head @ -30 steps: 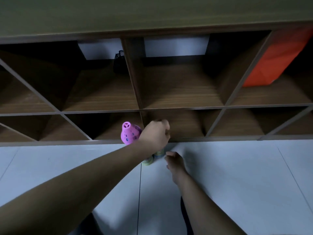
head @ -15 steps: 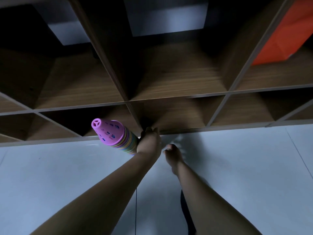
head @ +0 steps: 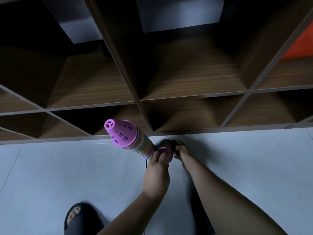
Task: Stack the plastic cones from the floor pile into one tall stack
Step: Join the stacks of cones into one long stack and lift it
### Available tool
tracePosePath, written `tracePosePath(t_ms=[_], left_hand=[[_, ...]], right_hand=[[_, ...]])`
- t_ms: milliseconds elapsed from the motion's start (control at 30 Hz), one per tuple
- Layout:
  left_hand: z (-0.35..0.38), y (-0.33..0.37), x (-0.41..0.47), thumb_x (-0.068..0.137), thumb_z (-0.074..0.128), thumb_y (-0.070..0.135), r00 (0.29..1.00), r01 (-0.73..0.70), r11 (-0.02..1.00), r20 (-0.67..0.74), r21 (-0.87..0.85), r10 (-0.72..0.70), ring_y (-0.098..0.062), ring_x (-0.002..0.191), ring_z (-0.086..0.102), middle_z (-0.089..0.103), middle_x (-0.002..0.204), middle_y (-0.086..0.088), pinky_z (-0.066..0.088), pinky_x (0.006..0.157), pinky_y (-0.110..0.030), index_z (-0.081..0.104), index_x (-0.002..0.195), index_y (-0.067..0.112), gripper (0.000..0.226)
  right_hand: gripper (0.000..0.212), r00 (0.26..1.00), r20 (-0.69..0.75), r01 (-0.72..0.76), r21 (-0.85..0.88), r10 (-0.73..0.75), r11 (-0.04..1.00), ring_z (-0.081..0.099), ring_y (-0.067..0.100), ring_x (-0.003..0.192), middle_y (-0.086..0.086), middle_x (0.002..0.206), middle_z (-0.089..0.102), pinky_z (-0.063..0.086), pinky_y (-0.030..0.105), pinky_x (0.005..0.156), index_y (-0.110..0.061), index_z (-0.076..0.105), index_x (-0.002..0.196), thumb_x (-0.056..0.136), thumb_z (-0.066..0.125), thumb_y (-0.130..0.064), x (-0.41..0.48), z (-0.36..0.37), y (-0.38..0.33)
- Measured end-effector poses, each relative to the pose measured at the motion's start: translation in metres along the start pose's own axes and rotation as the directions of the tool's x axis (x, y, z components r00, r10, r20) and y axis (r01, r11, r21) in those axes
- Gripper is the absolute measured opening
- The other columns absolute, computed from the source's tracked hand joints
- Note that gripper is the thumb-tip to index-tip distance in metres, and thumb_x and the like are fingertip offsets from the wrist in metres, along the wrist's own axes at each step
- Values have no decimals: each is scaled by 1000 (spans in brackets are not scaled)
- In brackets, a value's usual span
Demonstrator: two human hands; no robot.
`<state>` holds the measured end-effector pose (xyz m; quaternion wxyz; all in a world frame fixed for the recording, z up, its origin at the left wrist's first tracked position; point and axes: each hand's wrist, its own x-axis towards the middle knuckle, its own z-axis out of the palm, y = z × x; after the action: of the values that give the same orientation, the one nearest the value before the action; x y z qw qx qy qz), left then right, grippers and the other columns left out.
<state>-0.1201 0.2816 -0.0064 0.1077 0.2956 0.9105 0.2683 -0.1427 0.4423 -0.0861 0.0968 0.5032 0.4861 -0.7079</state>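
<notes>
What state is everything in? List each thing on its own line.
Tall stack of multicoloured plastic cones: leaning left, pink cone on top, base at the left hand.
Loose pink plastic cone: low, between both hands.
Left hand: grips the stack's base.
Right hand: fingers curled on the loose pink cone.
Black slipper: worn, on the white floor.
Orange object: in an upper-right wooden shelf compartment.

Cone stack (head: 135, 143): base hidden behind left hand (head: 156, 175). Right hand (head: 183, 151): fingers dim, grasp unreadable. Orange item (head: 301, 46): cut by right edge. Black slipper (head: 81, 219): blurred, cut by bottom edge
</notes>
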Motion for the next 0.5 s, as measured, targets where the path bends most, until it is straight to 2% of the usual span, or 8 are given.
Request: tracePosePath(t_ms=[67, 133, 200, 267, 367, 500], left_hand=[[-2, -4, -6, 83, 71, -2, 1000, 0, 1000, 2, 0, 0, -23, 107, 55, 57, 120, 2, 46, 80, -27, 65, 122, 22, 46], [-4, -6, -10, 83, 71, -2, 1000, -2, 999, -12, -32, 1, -22, 104, 56, 58, 119, 2, 44, 78, -24, 64, 119, 24, 45], [-8, -5, -13, 83, 71, -2, 999, 1, 997, -42, -79, -4, -23, 100, 58, 60, 116, 1, 48, 77, -28, 60, 116, 27, 45], [-12, 0, -17, 84, 73, 0, 998, 19, 993, -61, -120, -27, -23, 99, 60, 61, 117, 2, 52, 78, -33, 59, 116, 27, 44], [-26, 14, -22, 86, 74, 6, 998, 15, 989, -61, -148, -24, -25, 100, 61, 61, 119, 3, 54, 80, -39, 62, 120, 24, 40], [-68, 44, -17, 85, 74, 9, 991, -80, 979, -119, -186, 58, -19, 99, 62, 62, 117, 8, 55, 80, -34, 64, 120, 26, 40]], right_hand=[[20, 1000, -25, 11, -75, -13, 997, 62, 19, 78, 4, 91, 70, 48, 29, 65, -21, 66, 112, 104, 48, -16, -4, -2, 1], [27, 999, -23, 37, -76, -39, 996, 64, 19, 85, 6, 102, 71, 49, 29, 69, -20, 66, 118, 106, 44, -13, -8, -9, 4], [35, 998, -28, 60, -113, -63, 992, 66, 22, 104, 7, 120, 69, 53, 34, 85, -20, 66, 130, 105, 42, -12, -14, -16, 7], [39, 996, -39, 76, -144, -82, 987, 62, 25, 116, 5, 125, 66, 50, 39, 95, -19, 65, 133, 103, 41, -8, -23, -23, 5], [41, 991, -53, 110, -162, -120, 981, 60, 24, 110, 6, 122, 67, 45, 35, 89, -19, 68, 128, 101, 42, -3, -49, -33, -12], [36, 976, -60, 191, -238, -211, 952, 59, 23, 103, 7, 116, 66, 48, 36, 86, -21, 68, 123, 100, 46, -4, -98, -44, -52]])
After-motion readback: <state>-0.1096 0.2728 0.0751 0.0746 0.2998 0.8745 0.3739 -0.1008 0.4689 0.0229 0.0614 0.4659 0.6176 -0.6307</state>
